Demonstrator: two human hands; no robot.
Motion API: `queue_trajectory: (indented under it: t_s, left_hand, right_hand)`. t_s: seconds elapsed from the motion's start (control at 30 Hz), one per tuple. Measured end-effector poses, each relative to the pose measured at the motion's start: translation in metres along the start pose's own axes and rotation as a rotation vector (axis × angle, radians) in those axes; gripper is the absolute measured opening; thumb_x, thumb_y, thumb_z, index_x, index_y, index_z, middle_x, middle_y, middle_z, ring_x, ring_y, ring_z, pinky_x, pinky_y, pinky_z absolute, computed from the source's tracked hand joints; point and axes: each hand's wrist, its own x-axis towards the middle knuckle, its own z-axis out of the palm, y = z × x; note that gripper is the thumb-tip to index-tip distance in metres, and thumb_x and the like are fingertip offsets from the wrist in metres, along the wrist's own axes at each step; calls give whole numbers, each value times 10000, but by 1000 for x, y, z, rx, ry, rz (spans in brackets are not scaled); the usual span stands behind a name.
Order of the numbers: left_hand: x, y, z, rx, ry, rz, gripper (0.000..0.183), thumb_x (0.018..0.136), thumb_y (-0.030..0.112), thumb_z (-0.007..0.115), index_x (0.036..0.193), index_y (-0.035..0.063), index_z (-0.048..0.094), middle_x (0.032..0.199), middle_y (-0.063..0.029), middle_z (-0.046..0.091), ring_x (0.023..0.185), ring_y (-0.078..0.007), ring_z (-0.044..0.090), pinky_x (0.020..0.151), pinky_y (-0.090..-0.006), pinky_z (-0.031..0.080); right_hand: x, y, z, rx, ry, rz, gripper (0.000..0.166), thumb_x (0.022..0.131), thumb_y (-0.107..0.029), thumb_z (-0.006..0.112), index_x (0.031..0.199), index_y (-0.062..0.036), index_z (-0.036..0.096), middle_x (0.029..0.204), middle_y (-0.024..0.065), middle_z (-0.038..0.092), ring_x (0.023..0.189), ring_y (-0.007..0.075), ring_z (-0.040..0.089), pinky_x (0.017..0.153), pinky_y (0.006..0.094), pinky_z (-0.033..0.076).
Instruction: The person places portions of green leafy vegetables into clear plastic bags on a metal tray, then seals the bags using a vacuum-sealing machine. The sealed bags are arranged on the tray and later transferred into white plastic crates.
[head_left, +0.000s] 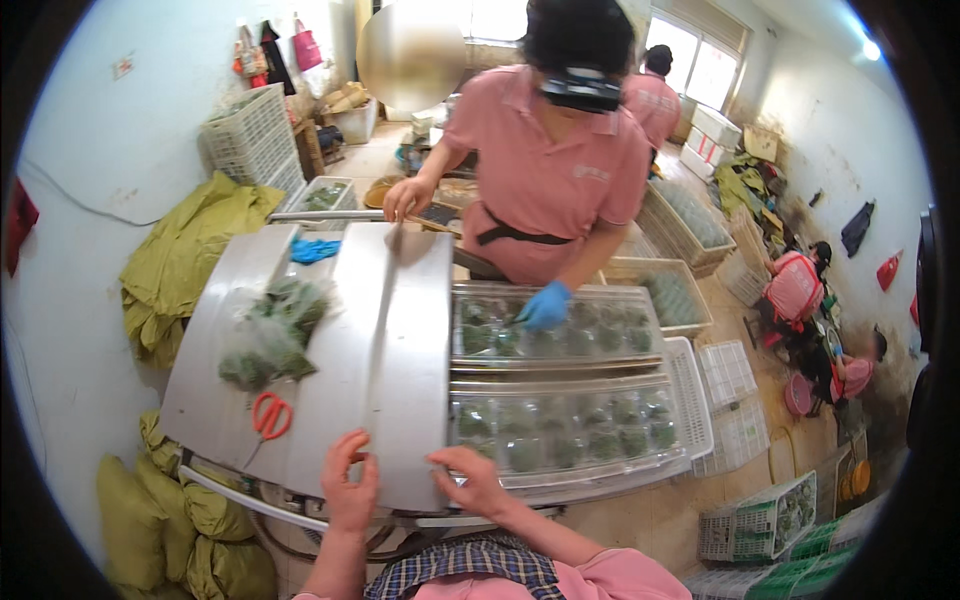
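Both my hands are bare and over the front edge of a metal worktable (352, 315). My left hand (351, 480) has its thumb and fingers apart, with nothing seen between them. Just right of it, my right hand (471, 480) is near the front corner of a transparent plastic tray (562, 431) with rows of green leafy bunches; its thumb and forefinger are parted. A second such tray (555, 322) lies behind it. Orange-handled scissors (270, 420) and transparent bags of greens (274, 334) rest to the left.
Across the table stands a co-worker (551, 165), a blue-gloved hand (545, 306) over the far tray. A crumpled blue glove (315, 250) lies at the back. White plastic crates (757, 517) stand right; yellow-green sacks (131, 517) fill the lower left. Other people work farther off.
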Motion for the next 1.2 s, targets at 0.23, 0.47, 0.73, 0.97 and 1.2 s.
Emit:
queue_trajectory:
  t_s: [0.23, 0.47, 0.73, 0.97, 1.2]
  left_hand:
    - [3, -132, -215, 330, 417, -186, 157, 871, 68, 590, 1023, 30, 607, 973, -88, 599, 914, -223, 573, 812, -334, 462]
    - [-31, -187, -275, 797, 87, 65, 205, 885, 172, 568, 772, 1, 565, 851, -121, 562, 953, -319, 498, 1010, -482, 331]
    - [-21, -179, -274, 795, 91, 118, 285, 889, 190, 561, 695, -18, 540, 793, -138, 566, 933, -338, 496, 1062, -518, 296]
    - [-19, -138, -283, 806, 118, 226, 297, 913, 203, 545, 700, -2, 529, 797, -131, 548, 898, -324, 495, 1016, -483, 316]
    - [-28, -74, -278, 711, 34, 325, 305, 903, 196, 564, 646, 36, 532, 702, -104, 527, 834, -293, 508, 882, -417, 367]
  right_hand:
    - [21, -73, 187, -42, -636, -407, 488, 810, -105, 665, 1273, -60, 518, 1236, 160, 543, 942, 348, 602, 833, 395, 512]
    - [13, -95, 228, -364, -944, 41, 803, 783, -133, 623, 1484, -170, 233, 1010, 186, 575, 811, 372, 631, 665, 454, 524]
    - [7, -114, 217, -523, -837, -12, 754, 839, -170, 602, 1490, -234, 228, 902, 186, 587, 726, 347, 635, 597, 445, 519]
    - [8, -180, 180, -585, -794, -30, 594, 903, -242, 512, 1462, -201, 315, 980, 218, 620, 837, 380, 649, 708, 447, 527]
    - [-16, -204, 144, -719, -690, -74, 734, 827, -282, 658, 1463, -264, 294, 899, 152, 612, 752, 331, 643, 624, 422, 526]
